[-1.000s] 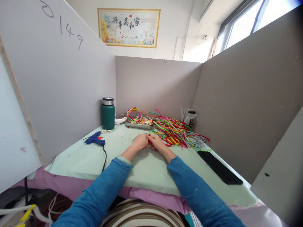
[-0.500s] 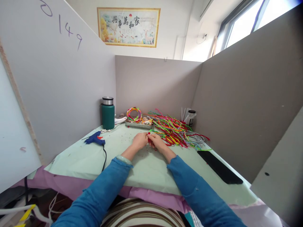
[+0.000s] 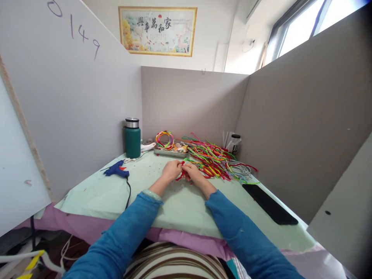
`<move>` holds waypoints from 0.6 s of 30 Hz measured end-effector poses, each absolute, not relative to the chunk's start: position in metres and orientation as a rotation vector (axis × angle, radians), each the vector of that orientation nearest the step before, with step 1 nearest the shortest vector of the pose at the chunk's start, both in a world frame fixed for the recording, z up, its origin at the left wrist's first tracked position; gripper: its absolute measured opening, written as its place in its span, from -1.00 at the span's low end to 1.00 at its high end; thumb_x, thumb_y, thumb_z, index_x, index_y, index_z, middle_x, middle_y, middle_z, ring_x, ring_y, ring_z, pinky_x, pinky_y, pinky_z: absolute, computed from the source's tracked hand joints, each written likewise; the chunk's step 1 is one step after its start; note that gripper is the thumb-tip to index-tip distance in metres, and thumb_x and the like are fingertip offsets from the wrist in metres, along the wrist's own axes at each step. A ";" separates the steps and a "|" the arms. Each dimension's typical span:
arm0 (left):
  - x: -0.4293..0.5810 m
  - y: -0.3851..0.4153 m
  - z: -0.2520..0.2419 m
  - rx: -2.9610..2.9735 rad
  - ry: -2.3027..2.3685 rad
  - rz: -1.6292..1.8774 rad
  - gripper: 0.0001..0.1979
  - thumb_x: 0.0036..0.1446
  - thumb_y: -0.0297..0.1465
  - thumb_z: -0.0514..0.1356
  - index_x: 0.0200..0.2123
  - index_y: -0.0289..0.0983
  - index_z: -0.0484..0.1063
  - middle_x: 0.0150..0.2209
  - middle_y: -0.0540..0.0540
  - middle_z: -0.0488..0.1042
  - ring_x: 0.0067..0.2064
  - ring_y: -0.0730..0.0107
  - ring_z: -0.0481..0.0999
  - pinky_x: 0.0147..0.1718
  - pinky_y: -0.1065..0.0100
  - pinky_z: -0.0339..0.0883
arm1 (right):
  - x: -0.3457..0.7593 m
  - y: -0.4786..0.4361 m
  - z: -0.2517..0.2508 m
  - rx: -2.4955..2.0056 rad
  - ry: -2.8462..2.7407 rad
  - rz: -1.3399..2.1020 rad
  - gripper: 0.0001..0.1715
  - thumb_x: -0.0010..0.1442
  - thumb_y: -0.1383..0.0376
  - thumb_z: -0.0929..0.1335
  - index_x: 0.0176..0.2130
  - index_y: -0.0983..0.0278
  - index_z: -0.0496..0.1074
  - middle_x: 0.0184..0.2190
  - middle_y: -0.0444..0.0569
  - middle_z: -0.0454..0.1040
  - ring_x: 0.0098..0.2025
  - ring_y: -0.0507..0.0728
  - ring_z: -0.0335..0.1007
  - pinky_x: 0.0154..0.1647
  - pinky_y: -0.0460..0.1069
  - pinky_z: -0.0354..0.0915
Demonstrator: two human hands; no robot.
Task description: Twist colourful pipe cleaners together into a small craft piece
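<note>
Between my two hands is a red pipe cleaner (image 3: 179, 178), bent, with one part hanging below the fingers. My left hand (image 3: 171, 170) pinches it from the left, fingertips close to those of the other hand. On the right side my right hand (image 3: 193, 173) is closed on the same red piece. Fingers hide most of its shape. Just behind my hands lies a loose heap of colourful pipe cleaners (image 3: 213, 155), red, green, yellow, orange and grey.
A metal tray (image 3: 170, 153) holds small pieces and a coil of coloured rings (image 3: 164, 140). At the left are a blue glue gun (image 3: 116, 169) with its cord and a green bottle (image 3: 133, 141). A black flat slab (image 3: 270, 204) lies right. Grey partitions (image 3: 194, 100) enclose the table.
More of the red pipe cleaner now shows, with a part hanging below my left fingers. My left hand has shifted slightly and its grip has changed; my right hand stays nearly in place.
</note>
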State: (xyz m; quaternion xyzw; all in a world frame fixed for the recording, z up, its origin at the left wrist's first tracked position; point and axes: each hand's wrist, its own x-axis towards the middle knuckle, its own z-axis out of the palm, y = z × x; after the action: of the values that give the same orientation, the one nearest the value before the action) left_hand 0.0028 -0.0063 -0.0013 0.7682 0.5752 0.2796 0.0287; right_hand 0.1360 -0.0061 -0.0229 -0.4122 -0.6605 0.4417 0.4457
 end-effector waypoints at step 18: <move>0.004 -0.009 -0.001 2.494 1.709 0.722 -0.65 0.19 -0.39 -0.09 -0.21 -0.28 0.49 -0.20 -0.22 0.54 -0.15 0.31 0.48 -0.16 0.40 0.25 | 0.139 -0.001 -0.028 -1.008 -1.627 1.082 -0.69 0.07 0.13 0.26 -0.56 0.28 0.25 -0.75 -0.20 0.28 -0.77 -0.08 0.03 -0.76 -0.14 -0.06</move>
State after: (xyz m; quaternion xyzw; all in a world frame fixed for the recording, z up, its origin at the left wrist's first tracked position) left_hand 0.0043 -0.0089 -0.0013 0.8021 0.5499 0.2324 0.0166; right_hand 0.1391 -0.0008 -0.0284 -0.4085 -0.6591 0.4386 0.4543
